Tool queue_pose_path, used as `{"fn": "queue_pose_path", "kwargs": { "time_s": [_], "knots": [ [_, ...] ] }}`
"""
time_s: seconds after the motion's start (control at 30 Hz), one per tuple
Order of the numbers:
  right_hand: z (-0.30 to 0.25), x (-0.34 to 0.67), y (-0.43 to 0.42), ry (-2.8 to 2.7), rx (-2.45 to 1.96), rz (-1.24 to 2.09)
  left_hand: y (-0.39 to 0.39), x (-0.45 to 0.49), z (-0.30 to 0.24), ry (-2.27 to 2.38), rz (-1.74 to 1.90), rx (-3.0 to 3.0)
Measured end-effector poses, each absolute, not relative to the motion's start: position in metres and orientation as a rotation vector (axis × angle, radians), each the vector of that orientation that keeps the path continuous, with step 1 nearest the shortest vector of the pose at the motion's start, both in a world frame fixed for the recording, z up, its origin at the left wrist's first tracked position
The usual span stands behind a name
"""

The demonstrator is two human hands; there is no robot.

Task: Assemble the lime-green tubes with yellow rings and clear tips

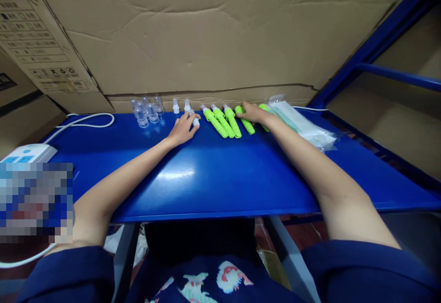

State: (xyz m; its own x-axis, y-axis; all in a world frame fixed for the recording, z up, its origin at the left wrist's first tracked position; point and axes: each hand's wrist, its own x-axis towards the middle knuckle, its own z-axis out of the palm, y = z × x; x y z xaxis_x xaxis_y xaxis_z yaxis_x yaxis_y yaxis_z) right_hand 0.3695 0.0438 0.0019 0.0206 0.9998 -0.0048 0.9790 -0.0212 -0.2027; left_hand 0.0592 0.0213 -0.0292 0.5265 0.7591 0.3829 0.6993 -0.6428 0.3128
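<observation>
My left hand (183,127) is closed on a small white plastic piece with a clear end (195,121), low over the blue table. Beside its fingers stand two white pieces with clear tops (176,106). My right hand (254,112) has its fingers closed around the top of a lime-green ribbed tube (248,127), which lies tilted on the table. Between the hands, three lime-green tubes with clear tips (221,122) lie side by side. Partly hidden behind my right hand is another green piece (264,108). Several clear plastic caps (142,115) stand left of my left hand.
A clear plastic bag with white and green contents (299,123) lies to the right. Cardboard (206,41) walls off the table's back. At left are a white power strip (31,152) and its cable (93,124). A blue metal frame (372,41) rises on the right.
</observation>
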Motion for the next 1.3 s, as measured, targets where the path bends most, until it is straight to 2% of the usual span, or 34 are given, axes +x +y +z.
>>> {"fn": "queue_pose_path", "kwargs": {
  "time_s": [0.37,0.53,0.7,1.0,1.13,1.3],
  "knots": [
    [0.003,0.365,0.040,-2.166,-2.047,0.105,0.018,0.058,-0.025,1.284,0.722,2.618],
    [0.007,0.364,0.037,-2.140,-1.974,0.000,0.019,0.059,-0.027,1.248,0.872,2.539],
    [0.021,0.360,0.029,-1.984,-1.826,-0.103,0.030,0.058,-0.031,1.162,1.173,2.197],
    [0.050,0.326,0.000,-1.861,-1.758,-0.307,0.051,0.052,-0.034,1.126,1.325,1.562],
    [0.053,0.304,-0.013,-1.855,-1.677,-0.222,0.051,0.052,-0.032,1.092,1.322,1.511],
    [0.039,0.277,-0.020,-1.933,-1.310,0.008,0.049,0.052,-0.031,1.018,1.300,1.442]
  ]
}}
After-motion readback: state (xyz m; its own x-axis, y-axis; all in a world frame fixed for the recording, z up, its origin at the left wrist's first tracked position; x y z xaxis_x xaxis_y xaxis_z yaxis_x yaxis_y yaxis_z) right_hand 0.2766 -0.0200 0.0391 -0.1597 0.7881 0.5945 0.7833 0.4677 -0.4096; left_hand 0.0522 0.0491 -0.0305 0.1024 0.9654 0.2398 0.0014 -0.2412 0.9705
